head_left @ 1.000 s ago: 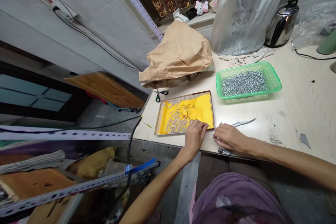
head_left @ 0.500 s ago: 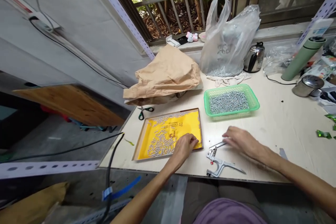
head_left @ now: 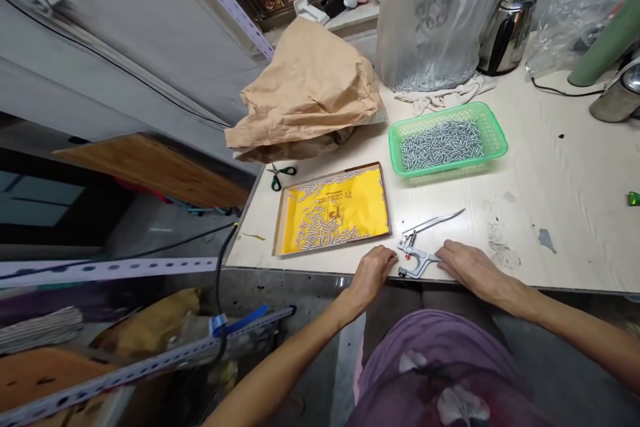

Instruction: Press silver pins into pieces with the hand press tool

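Note:
My right hand [head_left: 467, 267] has its fingers closed on the lower handle of grey snap pliers [head_left: 419, 263], which lie on the table with the handles spread. The upper handle stands free. Left of the pliers' jaws, at the table's front edge, my left hand [head_left: 374, 273] is closed in a pinch. What sits between its fingertips is too small to make out. Just beyond it lies a shallow cardboard tray [head_left: 389, 217] lined with a yellow sheet [head_left: 367, 197], with many small silver metal pins [head_left: 320, 230] scattered on it.
A green plastic basket [head_left: 400, 172] full of small metal pieces [head_left: 443, 145] stands farther back. Behind are a brown paper bag [head_left: 310, 87], a clear plastic bag [head_left: 430, 20] and a metal kettle [head_left: 509, 27]. Scissors [head_left: 280, 177] lie left of the tray.
My left hand has moved from the tray's right corner to beside the pliers' jaws. My right hand has gone from the upper handle to the lower one. The view has tilted down.

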{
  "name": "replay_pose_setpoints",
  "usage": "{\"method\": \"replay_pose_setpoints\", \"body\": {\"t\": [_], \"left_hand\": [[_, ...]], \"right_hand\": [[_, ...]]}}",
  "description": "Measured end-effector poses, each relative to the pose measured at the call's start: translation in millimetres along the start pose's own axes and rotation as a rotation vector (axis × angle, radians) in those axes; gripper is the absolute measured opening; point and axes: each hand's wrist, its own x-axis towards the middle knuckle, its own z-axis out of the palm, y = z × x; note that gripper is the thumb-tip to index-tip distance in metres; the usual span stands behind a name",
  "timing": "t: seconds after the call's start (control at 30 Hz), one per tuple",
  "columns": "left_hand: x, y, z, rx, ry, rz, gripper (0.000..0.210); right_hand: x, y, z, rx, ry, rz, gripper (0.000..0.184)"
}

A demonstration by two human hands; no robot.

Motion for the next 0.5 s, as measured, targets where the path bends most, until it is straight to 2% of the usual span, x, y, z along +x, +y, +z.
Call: {"method": "replay_pose_setpoints", "body": {"t": [0.07, 0.17, 0.23, 0.5], "left_hand": [[0.6, 2.0, -2.1, -0.121, -0.034, -0.098, 0.022], [5.2, 9.2, -6.4, -0.347, -0.184, -0.377, 0.028], [8.9, 13.4, -8.8, -0.427, -0.257, -0.480, 0.035], [21.2, 17.1, -12.0, -0.405, -0.356, -0.472, 0.042]], "right_hand": [[0.0, -0.3, 1.3, -0.015, 0.010, 0.001, 0.016], [0.6, -1.1, 2.9, -0.036, 0.005, 0.002, 0.014], [0.7, -1.6, 3.6, -0.039, 0.000, 0.008, 0.014], [-2.5, -0.6, 10.9, -0.002, 0.024, 0.031, 0.016]]}}
